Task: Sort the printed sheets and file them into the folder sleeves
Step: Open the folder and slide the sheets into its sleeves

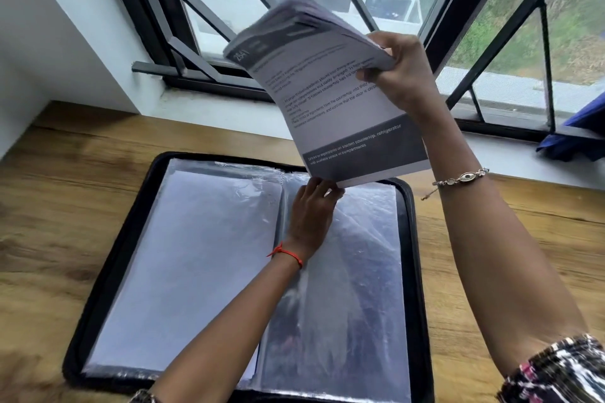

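Observation:
A black zip folder (420,288) lies open on the wooden table, its clear plastic sleeves (353,255) spread across both halves. The left-hand sleeve (196,255) holds white paper. My right hand (397,72) grips a thick stack of printed sheets (330,91) by its right edge, raised and tilted over the folder's far side. The top sheet carries dark bands and printed text. My left hand (311,216) reaches up from below and pinches the bottom edge of the stack near the folder's spine.
The wooden table (65,190) runs under a window with black bars (203,0). A white sill (523,160) borders the table's far edge. Blue cloth (579,131) lies on the sill at the far right.

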Demonstrator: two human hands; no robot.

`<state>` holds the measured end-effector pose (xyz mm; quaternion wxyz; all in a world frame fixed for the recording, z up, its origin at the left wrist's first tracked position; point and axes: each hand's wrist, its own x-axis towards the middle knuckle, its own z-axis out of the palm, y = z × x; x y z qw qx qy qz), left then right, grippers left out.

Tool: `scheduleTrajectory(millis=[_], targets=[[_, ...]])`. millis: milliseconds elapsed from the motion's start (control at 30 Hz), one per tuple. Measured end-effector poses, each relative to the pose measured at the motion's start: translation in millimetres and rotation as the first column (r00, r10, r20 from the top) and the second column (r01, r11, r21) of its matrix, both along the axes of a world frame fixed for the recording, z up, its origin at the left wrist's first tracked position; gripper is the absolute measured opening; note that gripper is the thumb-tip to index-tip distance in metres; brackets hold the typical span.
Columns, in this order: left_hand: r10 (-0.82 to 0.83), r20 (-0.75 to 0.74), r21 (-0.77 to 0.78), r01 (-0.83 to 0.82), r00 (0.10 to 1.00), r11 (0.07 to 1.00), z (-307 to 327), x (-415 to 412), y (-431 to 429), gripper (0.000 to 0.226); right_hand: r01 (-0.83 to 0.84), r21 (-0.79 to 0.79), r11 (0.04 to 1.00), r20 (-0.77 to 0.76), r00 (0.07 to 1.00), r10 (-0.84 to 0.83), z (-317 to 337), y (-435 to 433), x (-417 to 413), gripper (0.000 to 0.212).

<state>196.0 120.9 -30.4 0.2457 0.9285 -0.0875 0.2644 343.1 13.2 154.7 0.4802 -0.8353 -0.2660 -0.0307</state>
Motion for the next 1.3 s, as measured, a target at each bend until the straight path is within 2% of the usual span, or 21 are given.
scheduleTrajectory(millis=[67, 133, 200, 267, 467, 567, 667, 733, 867, 1067, 1167, 1300], targets=[[0.005, 0.005, -0.047, -0.005, 1.000, 0.999, 1.9, 0.5, -1.0, 0.027, -0.025, -0.003, 1.000, -0.025, 0.999, 0.025, 0.4, -0.3, 1.5, 0.035], [-0.024, 0.021, -0.098, 0.026, 0.999, 0.995, 4.1, 2.0, 0.4, 0.021, -0.032, -0.090, 0.995, -0.056, 0.998, 0.027, -3.2, 0.5, 3.8, 0.030], [-0.057, 0.046, -0.120, 0.062, 0.997, 0.991, 6.5, 2.7, 1.7, 0.017, 0.004, -0.186, 0.983, -0.061, 0.998, -0.016, -10.3, 1.9, 8.0, 0.035], [-0.068, 0.046, -0.108, 0.073, 0.997, 0.991, 7.5, 2.9, 2.3, 0.015, 0.017, -0.199, 0.980, -0.062, 0.998, -0.030, -16.8, 3.4, 10.3, 0.039], [-0.041, 0.048, -0.084, 0.045, 0.998, 0.995, 4.7, 8.6, 2.6, 0.013, 0.043, 0.056, 0.997, -0.105, 0.994, -0.037, -25.4, 9.0, 13.2, 0.031], [-0.022, 0.053, -0.095, 0.027, 0.998, 0.995, 5.0, 13.1, 2.5, 0.005, 0.024, 0.140, 0.990, -0.150, 0.989, -0.003, -29.8, 12.5, 13.7, 0.029], [0.004, 0.037, -0.117, 0.000, 0.999, 0.993, 5.8, 15.9, -0.8, 0.012, 0.006, 0.104, 0.995, -0.194, 0.981, 0.015, -30.1, 17.5, 14.5, 0.035], [0.018, 0.029, -0.148, -0.014, 0.999, 0.989, 8.1, 16.8, -3.5, 0.017, 0.026, 0.081, 0.996, -0.208, 0.978, -0.008, -35.8, 22.2, 15.9, 0.031], [0.029, 0.030, -0.178, -0.024, 0.999, 0.984, 8.3, 18.1, -5.9, 0.018, 0.203, 0.129, 0.971, -0.218, 0.961, -0.172, -53.2, 23.9, 18.0, 0.031], [0.010, 0.007, -0.213, -0.008, 1.000, 0.977, 6.5, 17.6, -7.1, 0.021, 0.220, 0.253, 0.942, -0.363, 0.924, -0.118, -67.5, 4.9, 21.5, 0.035], [-0.002, -0.039, -0.235, -0.007, 0.999, 0.972, 7.0, 18.4, -11.0, 0.020, 0.246, 0.237, 0.940, -0.452, 0.884, -0.117, -72.1, -7.8, 25.9, 0.038], [-0.027, -0.123, -0.213, 0.000, 0.992, 0.977, 4.8, 18.0, -13.8, 0.008, 0.190, 0.189, 0.964, -0.460, 0.884, -0.084, -78.9, -12.8, 22.9, 0.040]])
